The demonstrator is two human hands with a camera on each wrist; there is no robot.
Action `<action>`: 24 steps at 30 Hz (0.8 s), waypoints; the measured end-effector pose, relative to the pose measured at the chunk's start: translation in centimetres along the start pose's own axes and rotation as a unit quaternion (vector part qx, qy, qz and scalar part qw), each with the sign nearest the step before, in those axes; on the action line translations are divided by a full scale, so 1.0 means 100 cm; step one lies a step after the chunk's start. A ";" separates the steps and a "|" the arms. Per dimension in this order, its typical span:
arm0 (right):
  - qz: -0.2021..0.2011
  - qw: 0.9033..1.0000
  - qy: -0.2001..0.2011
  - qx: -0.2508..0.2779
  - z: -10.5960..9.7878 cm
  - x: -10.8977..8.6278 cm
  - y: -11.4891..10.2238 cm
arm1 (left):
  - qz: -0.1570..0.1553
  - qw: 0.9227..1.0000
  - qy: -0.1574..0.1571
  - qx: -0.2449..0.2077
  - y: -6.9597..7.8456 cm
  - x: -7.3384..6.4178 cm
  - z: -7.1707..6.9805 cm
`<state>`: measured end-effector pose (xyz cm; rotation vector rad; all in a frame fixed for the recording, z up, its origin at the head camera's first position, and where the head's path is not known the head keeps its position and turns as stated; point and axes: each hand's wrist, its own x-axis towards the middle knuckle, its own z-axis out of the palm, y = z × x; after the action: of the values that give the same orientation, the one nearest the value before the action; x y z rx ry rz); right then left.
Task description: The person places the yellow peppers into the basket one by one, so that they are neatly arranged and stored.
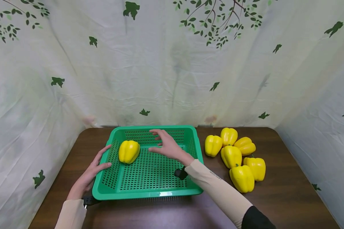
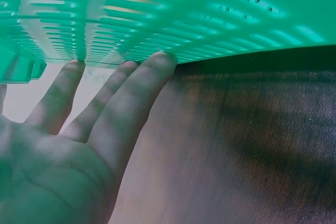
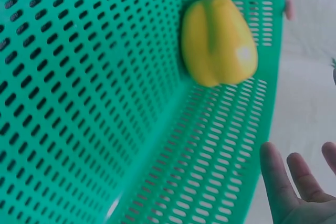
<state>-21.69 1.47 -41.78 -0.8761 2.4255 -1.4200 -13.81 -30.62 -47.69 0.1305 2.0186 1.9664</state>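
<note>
A green plastic basket [image 1: 147, 193] with slotted walls stands on the table. In it, near the left wall, lies one yellow bell pepper [image 1: 129, 152], also visible in the right wrist view. My left hand [image 1: 90, 173] touches the basket's left side from outside. Its fingers [image 2: 126, 103] reach up straight against the slotted wall in the left wrist view, while the head view has fingertips at the rim. Over the basket's middle, to the right of that pepper, my right hand [image 1: 169, 146] has its fingers spread and loosely bent, with nothing between them.
Several more yellow bell peppers [image 1: 231, 156] lie in a group on the brown table [image 1: 286, 190], right of the basket. Behind the table hangs a pale curtain [image 1: 160, 70] printed with leaves.
</note>
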 end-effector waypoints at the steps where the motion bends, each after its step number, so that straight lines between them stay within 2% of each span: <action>1: -0.003 1.000 0.002 0.003 -0.003 -0.001 0.000 | -0.001 1.000 0.000 0.000 0.000 0.000 0.000; 7: -0.009 1.000 0.011 0.025 -0.023 -0.011 -0.002 | -0.007 1.000 -0.001 0.000 0.001 0.000 0.000; 19: -0.020 0.999 0.035 0.026 -0.052 -0.034 0.001 | 0.000 1.000 0.004 0.003 -0.001 0.000 0.001; 21: -0.019 0.999 0.036 0.033 -0.058 -0.041 -0.007 | 0.001 1.000 0.005 0.002 -0.001 0.000 0.001; 24: -0.018 0.998 0.040 0.041 -0.064 -0.046 -0.005 | 0.002 1.000 0.004 0.003 -0.001 0.000 0.001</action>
<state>-20.62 8.62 -38.62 -0.8630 2.3995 -1.5854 -13.75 -30.57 -47.80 0.1296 2.0311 1.9665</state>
